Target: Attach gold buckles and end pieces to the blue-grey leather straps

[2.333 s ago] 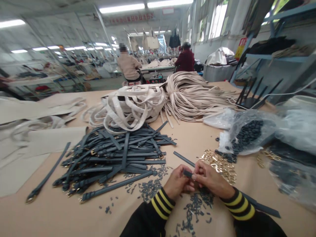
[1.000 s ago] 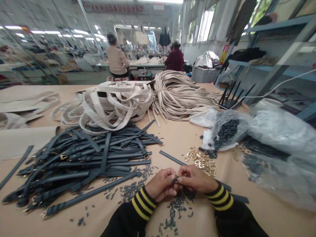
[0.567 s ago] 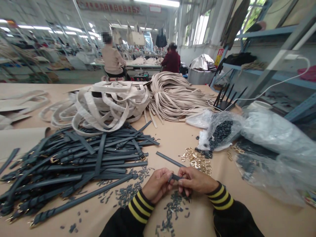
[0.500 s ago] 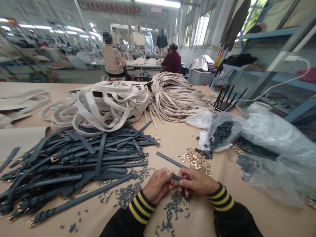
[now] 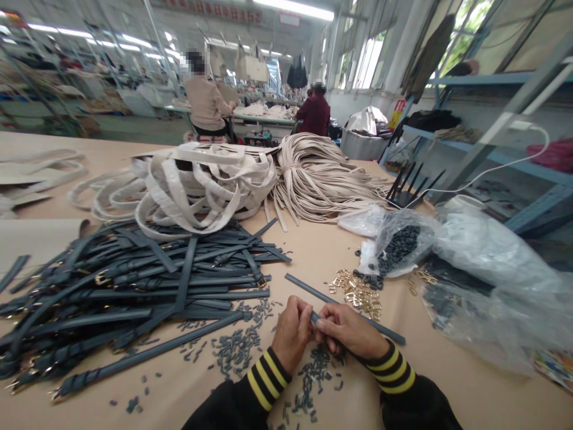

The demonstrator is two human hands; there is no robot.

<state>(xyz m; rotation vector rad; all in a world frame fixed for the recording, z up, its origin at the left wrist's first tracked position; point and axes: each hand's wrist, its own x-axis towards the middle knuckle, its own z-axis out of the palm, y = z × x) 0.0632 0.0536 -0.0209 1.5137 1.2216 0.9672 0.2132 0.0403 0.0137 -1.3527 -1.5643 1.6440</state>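
Observation:
Close together above the table, my two hands grip one short, dark grey strap. My left hand has thumb and fingers closed on its upper end, which they mostly cover. My right hand pinches the strap a little lower, its other fingers curled underneath. How far the strap runs inside my hands is hidden. Another dark strap lies slanted on the table behind my right hand, partly covered by it. Under and in front of my hands are scattered small dark offcuts. Gold buckles lie loose just beyond my right hand.
Buckled dark straps are heaped at left, with more offcuts beside them. Behind lie pale straps and a tied bundle. Plastic bags, one with dark loops, stand right. Two people sit farther off.
My left hand has turned more upright and its fingers now cover the strap end, where a glint of metal showed before. My right hand has shifted slightly left; more of the lying strap shows.

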